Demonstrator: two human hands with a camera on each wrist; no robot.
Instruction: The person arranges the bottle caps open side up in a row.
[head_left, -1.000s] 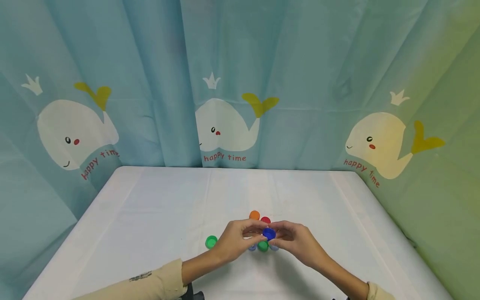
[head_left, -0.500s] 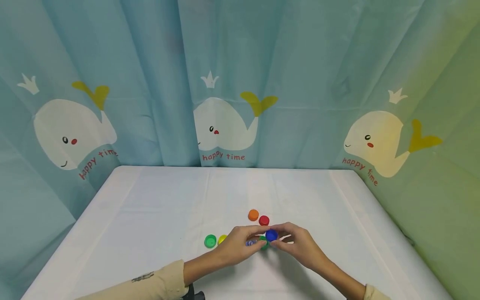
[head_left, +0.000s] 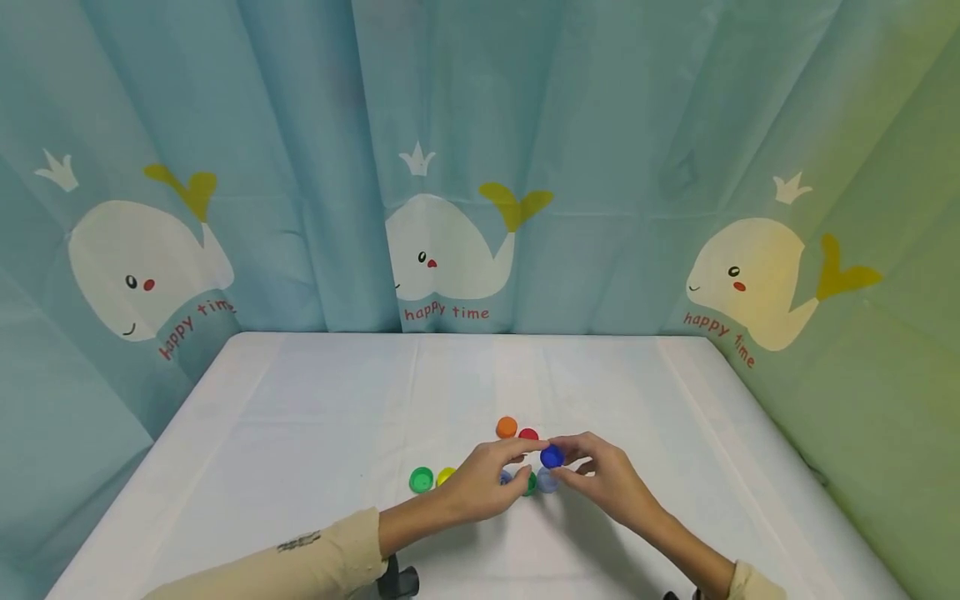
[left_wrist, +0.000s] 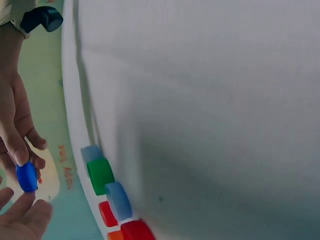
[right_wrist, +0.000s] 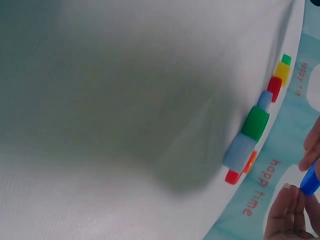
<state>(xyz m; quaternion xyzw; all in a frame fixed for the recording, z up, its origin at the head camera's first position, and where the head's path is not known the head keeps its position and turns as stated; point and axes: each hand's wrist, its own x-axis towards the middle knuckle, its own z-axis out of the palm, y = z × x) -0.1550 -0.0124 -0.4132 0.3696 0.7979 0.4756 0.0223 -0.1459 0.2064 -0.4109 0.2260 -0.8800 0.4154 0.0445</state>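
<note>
A blue bottle cap (head_left: 552, 457) is raised above the table, its hollow side towards the head camera. Thumb and fingers of my right hand (head_left: 609, 477) pinch it. My left hand (head_left: 482, 483) is stretched out beside it, index fingertip at the cap's edge and thumb apart from it. In the left wrist view, left fingers (left_wrist: 31, 216) lie against the lower end of the blue cap (left_wrist: 26, 177). Under the hands are a green cap (head_left: 531, 483) and two light blue caps, one of them (head_left: 547, 480) below the right hand. The left hand partly covers the row.
A green cap (head_left: 422, 479) and a yellow cap (head_left: 446, 475) lie left of the left hand. Behind the hands sit an orange cap (head_left: 507, 427) and a red cap (head_left: 528, 434). Another red cap (right_wrist: 274, 89) shows in the right wrist view. A white cloth (head_left: 337, 400) covers the table, with curtains around.
My right hand has moved slightly up and right with the blue cap. The left thumb, earlier at the cap, now stands apart from it, uncovering the light blue cap beneath.
</note>
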